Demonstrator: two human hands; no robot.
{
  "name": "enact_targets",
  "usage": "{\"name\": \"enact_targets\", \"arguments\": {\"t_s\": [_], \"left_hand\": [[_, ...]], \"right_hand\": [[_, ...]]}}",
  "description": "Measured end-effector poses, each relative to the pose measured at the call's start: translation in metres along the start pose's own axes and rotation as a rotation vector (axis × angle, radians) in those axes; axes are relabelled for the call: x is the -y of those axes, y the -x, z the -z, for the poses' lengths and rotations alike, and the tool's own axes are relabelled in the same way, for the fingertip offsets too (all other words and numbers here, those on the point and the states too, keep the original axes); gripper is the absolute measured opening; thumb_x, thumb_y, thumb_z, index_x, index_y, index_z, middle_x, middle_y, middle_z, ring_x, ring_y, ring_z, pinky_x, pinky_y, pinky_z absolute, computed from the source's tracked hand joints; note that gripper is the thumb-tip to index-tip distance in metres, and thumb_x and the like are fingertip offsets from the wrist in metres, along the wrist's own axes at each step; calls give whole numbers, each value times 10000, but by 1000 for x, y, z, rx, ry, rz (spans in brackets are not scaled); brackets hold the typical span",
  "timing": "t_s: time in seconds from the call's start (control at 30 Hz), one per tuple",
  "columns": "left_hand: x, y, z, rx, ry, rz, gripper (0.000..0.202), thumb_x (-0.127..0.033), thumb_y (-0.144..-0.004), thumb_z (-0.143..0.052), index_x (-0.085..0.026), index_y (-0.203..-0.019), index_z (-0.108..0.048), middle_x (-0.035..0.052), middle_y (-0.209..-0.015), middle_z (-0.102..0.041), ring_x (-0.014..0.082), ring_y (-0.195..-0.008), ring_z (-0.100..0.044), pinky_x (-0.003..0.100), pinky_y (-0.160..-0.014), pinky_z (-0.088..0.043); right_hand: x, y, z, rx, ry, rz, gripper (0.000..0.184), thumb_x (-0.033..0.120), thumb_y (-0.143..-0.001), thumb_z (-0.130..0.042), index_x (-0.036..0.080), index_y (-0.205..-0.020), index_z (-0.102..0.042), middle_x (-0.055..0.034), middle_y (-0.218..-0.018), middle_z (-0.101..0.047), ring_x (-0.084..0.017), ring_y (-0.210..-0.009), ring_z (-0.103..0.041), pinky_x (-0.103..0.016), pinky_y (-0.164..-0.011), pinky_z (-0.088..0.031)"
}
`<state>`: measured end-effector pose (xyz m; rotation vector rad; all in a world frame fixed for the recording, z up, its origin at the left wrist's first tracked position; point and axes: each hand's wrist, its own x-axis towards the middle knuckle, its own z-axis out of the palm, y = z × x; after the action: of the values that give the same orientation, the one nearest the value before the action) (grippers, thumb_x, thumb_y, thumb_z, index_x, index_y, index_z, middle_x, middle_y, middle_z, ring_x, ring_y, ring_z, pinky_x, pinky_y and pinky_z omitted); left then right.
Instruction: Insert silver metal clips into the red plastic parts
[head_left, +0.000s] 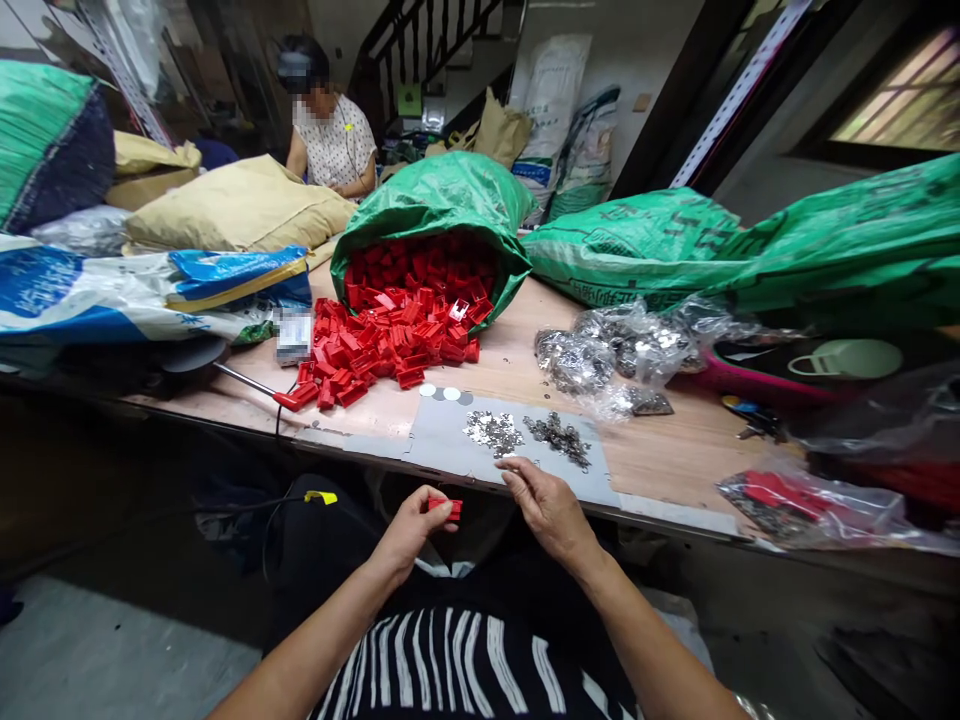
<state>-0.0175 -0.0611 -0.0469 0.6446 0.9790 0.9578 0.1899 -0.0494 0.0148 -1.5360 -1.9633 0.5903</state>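
A wooden table [675, 450] is spread with stock. A green sack [442, 195] is laid on its side toward the far edge, and a heap of red plastic pieces [390, 335] is spilled from its mouth toward the near left. A clear bag of metal parts [615, 350] is set to the right of that heap. A grey sheet [442, 440] is laid at the near edge, with two small heaps of loose metal parts [493, 432] scattered on it. Below that edge the left hand [409, 530] is closed on one red piece [445, 507], which is pinched between thumb and fingertips, clear of the table. The right hand [547, 510] is held with its fingers at the sheet's near edge, just short of the loose metal parts; whether anything is caught in its grip cannot be told. The step in hand is judged to be the picking of a metal part while the red piece is held ready. A fine fingertip pinch is called for, so that one part alone is lifted from the tangle.
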Motion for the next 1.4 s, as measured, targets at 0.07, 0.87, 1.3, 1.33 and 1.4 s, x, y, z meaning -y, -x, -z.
{"name": "enact_targets", "arguments": {"t_s": [0.07,0.87,1.3,1.33,1.4], "left_hand": [[7,-5,7,10,-55,-3,341,-239,-615,-828,-140,-893,-659,36,-858,-707,151,-790,-647,284,-795,-496],[8,-8,17,56,-441,-173,255,-216,-698,-698,-148,-943,-689,90,-924,-682,225,-899,-610,319,-793,-463],[-20,10,8,32,-133,-119,278,-307,-719,-750,-143,-933,-685,81,-893,-700,164,-764,-650,241,-679,-475],[-25,12,7,32,-30,-74,292,-344,-746,-729,-138,-946,-674,86,-892,-700,155,-732,-658,226,-640,-476],[-33,14,6,45,200,28,334,-421,-802,-662,-134,-973,-653,92,-869,-701,143,-672,-669,195,-557,-468]], "right_hand": [[-10,-3,8,-71,74,-46,245,370,-928,-454,242,-1053,-623,-41,-911,-719,-194,-776,-674,-282,-681,-494],[32,-141,-35,117,444,140,341,235,-888,-520,267,-1225,-557,-44,-1354,-498,-192,-1094,-574,-307,-891,-479],[54,-161,-61,215,275,337,397,93,-872,-478,149,-1258,-549,-108,-1400,-485,-190,-1267,-459,-316,-1065,-373],[55,-150,-55,216,242,349,398,101,-873,-491,153,-1264,-546,-98,-1392,-494,-173,-1265,-462,-292,-1069,-365],[57,-123,-40,248,68,389,336,140,-883,-513,156,-1211,-589,-97,-1325,-554,-177,-1216,-511,-296,-1043,-391]]}}
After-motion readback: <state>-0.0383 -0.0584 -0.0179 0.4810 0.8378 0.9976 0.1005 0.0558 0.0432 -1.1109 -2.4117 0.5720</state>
